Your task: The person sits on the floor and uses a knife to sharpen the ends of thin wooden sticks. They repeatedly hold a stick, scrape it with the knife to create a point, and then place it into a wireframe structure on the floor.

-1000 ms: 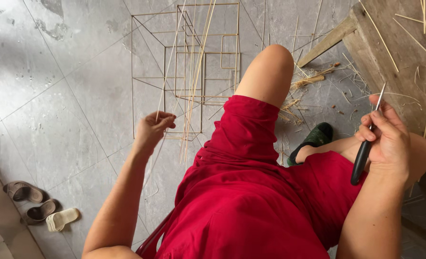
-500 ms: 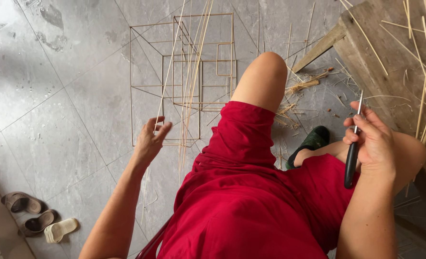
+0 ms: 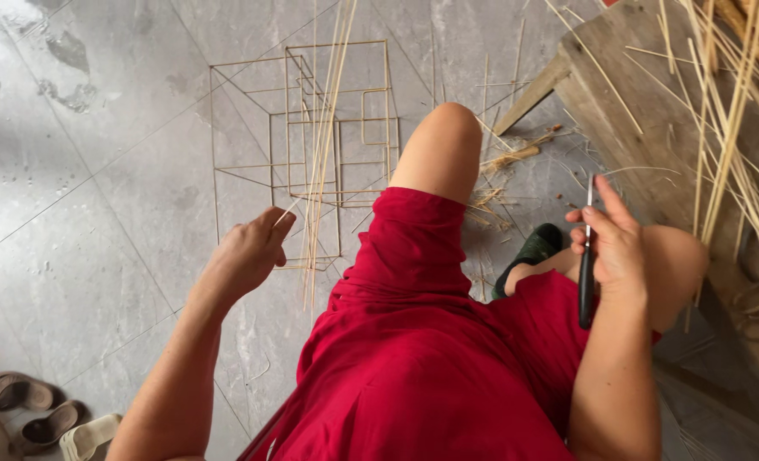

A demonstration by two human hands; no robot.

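My left hand is pinched, thumb against forefinger, on the lower end of a bundle of thin bamboo strips that runs up and away from me across the grey tiled floor. A moment ago that hand sat lower and nearer my knee; now it has lifted a little toward the open stick frame, and the strips stand straighter over it (they lie across the frame's front face, though I cannot tell whether they touch it). The frame itself rests on the tiles just beyond my left knee, where it was.

My right hand has come down and inward from where it was held. It is closed around the black handle of a narrow knife, blade pointing up past my forefinger, poised over my right thigh and cutting nothing. To its right, loose strips lean across the wooden bench. As I judge it, the sliver is being lined up against the frame while the knife waits.
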